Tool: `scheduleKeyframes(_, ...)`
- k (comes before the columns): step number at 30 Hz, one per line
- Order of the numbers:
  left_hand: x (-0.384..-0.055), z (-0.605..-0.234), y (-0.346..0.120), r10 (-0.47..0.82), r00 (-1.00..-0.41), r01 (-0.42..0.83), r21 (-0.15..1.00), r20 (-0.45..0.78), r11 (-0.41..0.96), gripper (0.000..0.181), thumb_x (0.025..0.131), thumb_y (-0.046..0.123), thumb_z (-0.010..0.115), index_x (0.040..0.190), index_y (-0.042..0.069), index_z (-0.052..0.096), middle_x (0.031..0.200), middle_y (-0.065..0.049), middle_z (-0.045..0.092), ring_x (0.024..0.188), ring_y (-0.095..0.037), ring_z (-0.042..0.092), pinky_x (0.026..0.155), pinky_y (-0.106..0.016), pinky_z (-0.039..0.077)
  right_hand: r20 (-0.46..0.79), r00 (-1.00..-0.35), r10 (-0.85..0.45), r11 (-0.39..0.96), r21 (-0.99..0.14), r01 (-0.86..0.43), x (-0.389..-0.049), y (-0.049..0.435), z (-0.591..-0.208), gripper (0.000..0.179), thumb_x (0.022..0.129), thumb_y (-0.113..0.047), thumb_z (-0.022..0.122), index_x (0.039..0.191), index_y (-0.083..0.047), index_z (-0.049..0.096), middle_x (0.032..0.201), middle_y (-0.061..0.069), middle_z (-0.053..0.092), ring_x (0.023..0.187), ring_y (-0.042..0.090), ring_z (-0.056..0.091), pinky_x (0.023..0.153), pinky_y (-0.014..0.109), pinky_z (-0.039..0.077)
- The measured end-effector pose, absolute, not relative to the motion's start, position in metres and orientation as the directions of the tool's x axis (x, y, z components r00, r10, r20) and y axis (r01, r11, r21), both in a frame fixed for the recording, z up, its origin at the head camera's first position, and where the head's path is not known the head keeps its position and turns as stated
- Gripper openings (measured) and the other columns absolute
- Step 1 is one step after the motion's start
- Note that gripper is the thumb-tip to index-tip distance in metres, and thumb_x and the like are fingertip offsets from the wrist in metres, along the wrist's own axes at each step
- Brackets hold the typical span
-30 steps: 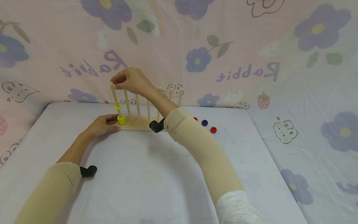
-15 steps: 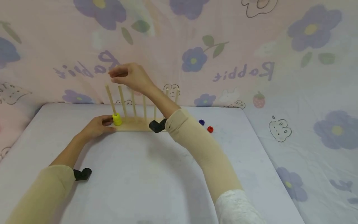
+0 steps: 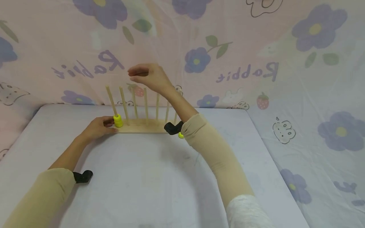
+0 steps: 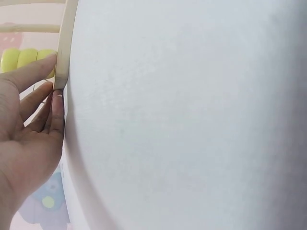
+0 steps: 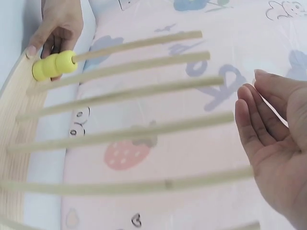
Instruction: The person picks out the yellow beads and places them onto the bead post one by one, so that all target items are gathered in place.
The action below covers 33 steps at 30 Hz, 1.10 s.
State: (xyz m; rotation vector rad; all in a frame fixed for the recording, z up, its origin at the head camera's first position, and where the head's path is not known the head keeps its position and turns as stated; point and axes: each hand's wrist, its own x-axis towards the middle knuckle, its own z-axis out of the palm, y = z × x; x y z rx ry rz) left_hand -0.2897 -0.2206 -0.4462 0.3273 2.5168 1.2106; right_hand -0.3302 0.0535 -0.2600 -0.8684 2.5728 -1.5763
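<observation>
A wooden peg stand point(image 3: 139, 128) stands toward the back of the table, with several upright pegs on a flat base. Stacked at the foot of its leftmost peg are three yellow beads point(image 4: 27, 61). My left hand point(image 3: 98, 129) grips the left end of the base, thumb in front and fingers around the end beside the beads. Above the middle pegs is my right hand point(image 3: 151, 77), fingers relaxed and holding nothing. In the right wrist view it lies just off the peg tops, apart from them.
Another yellow bead point(image 3: 181, 135) lies on the white table point(image 3: 137, 177), partly behind the right forearm. A patterned cloth point(image 3: 228, 50) hangs close behind the table. Black wrist mounts stick out from both sleeves.
A yellow bead has slid down the leftmost peg onto the stack. My right hand has lifted off that peg and moved right. The left hand keeps its hold on the base.
</observation>
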Motion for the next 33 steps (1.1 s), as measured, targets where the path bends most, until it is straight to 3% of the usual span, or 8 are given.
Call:
scheduleKeyframes(10,-0.29,-0.442,-0.222,0.356,-0.911,0.07,0.775,-0.206,0.628,0.085,0.088,0.023,0.077,0.149,-0.012,0.029,0.146,-0.033,0.041,0.132,-0.045,0.043,0.113,-0.056,0.035,0.312,-0.864,-0.395,0.279,-0.856,-0.436,-0.324,0.092,-0.261,0.028,0.089,-0.01,0.075,0.116,-0.003,0.072,0.108,0.007,0.074,0.098,0.012,0.07,0.089,0.021,0.055)
scheduleKeyframes(17,-0.29,-0.445,-0.22,0.348,-0.915,0.065,0.778,-0.203,0.625,0.083,0.088,0.022,0.077,0.148,-0.012,0.03,0.146,-0.033,0.04,0.133,-0.046,0.043,0.114,-0.056,0.034,0.305,-0.877,-0.371,0.323,-0.843,-0.429,-0.317,0.114,-0.265,0.027,0.089,-0.014,0.076,0.115,-0.007,0.074,0.109,0.004,0.074,0.099,0.011,0.069,0.088,0.023,0.055)
scheduleKeyframes(23,-0.291,-0.447,-0.219,0.353,-0.919,0.086,0.782,-0.178,0.618,0.082,0.087,0.022,0.078,0.147,-0.012,0.034,0.147,-0.034,0.04,0.133,-0.046,0.043,0.113,-0.056,0.034,0.339,-0.87,-0.359,0.316,-0.833,-0.455,-0.313,0.135,-0.269,0.027,0.09,-0.011,0.074,0.116,-0.004,0.073,0.111,0.009,0.073,0.1,0.015,0.069,0.089,0.026,0.056)
scheduleKeyframes(33,-0.293,-0.449,-0.219,0.348,-0.92,0.084,0.779,-0.178,0.621,0.08,0.087,0.019,0.078,0.146,-0.013,0.033,0.146,-0.034,0.04,0.133,-0.046,0.043,0.113,-0.054,0.035,0.323,-0.892,-0.317,0.35,-0.834,-0.426,-0.28,0.158,-0.255,0.026,0.092,-0.004,0.07,0.116,0.005,0.07,0.115,0.014,0.071,0.102,0.018,0.069,0.091,0.028,0.056)
